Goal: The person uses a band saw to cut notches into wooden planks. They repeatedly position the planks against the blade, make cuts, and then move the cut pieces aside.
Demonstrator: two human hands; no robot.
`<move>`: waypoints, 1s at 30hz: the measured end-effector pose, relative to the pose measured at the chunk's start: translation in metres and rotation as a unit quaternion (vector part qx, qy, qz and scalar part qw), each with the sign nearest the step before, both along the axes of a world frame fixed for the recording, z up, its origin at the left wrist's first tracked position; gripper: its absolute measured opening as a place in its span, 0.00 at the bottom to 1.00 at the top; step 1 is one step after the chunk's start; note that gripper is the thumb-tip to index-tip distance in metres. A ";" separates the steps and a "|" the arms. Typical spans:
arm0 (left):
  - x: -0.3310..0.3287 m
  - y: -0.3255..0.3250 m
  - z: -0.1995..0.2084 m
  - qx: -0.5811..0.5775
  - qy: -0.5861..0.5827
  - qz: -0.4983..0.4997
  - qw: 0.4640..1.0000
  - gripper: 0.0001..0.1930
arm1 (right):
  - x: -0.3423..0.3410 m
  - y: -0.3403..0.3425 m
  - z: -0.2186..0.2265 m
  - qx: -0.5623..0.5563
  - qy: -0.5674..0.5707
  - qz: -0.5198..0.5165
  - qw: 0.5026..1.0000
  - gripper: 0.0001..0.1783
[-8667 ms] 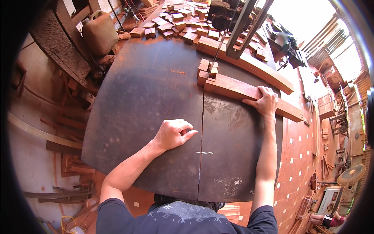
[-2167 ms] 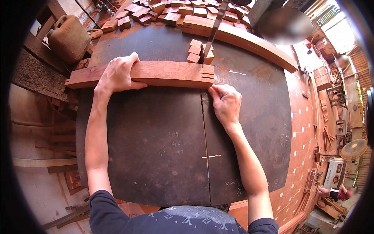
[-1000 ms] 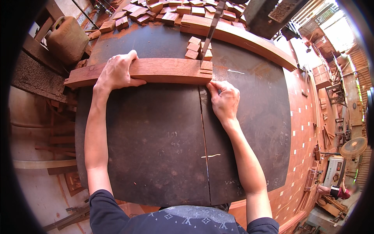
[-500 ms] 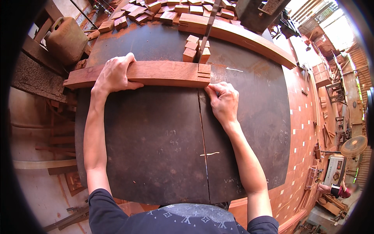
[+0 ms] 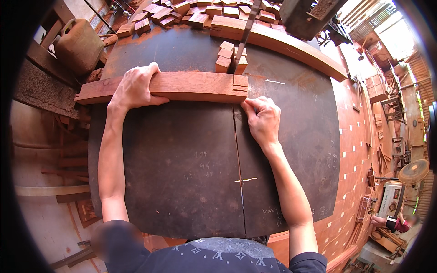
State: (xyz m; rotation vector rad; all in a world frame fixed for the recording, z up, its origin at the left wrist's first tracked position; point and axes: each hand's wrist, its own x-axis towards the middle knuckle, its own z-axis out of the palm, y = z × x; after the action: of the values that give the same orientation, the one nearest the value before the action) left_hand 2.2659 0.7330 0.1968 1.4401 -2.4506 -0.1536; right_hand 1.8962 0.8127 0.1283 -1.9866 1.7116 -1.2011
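A reddish-brown wooden beam (image 5: pixel 195 86) lies crosswise on the dark metal saw table (image 5: pixel 182 154). Over its left part, my left hand (image 5: pixel 134 88) is closed, fingers across the top and thumb along the near side. My right hand (image 5: pixel 263 117) is curled at the near right corner of the beam, thumb and forefinger pinched against it; its other fingertips are hidden. The upright band saw blade (image 5: pixel 242 43) meets the far side of the beam near its right end, where slots are cut. Just behind, small wood blocks (image 5: pixel 224 58) are stacked around the blade.
Many offcut blocks (image 5: pixel 198 19) are heaped at the far edge. A longer beam (image 5: pixel 282 45) lies at the far right, beneath the saw's upper housing (image 5: pixel 309 16). A dirty plastic jerrycan (image 5: pixel 78 48) stands at the left. Another person (image 5: pixel 401 224) is far off at lower right, near a fan (image 5: pixel 413 171).
Hardly anything differs. The whole picture has shifted slightly to the right; both hands keep their places on the beam, and the beam shows no clear movement against the blade.
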 end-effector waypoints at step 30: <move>-0.003 -0.015 0.001 0.000 -0.009 0.018 1.000 0.36 | 0.008 -0.015 0.002 0.038 -0.024 -0.051 0.998 0.09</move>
State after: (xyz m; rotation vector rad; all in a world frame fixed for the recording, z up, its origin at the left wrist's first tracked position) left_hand 2.2627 0.7179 0.1977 1.4911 -2.4370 -0.1332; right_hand 1.9038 0.7980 0.1305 -1.8324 1.8266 -1.1883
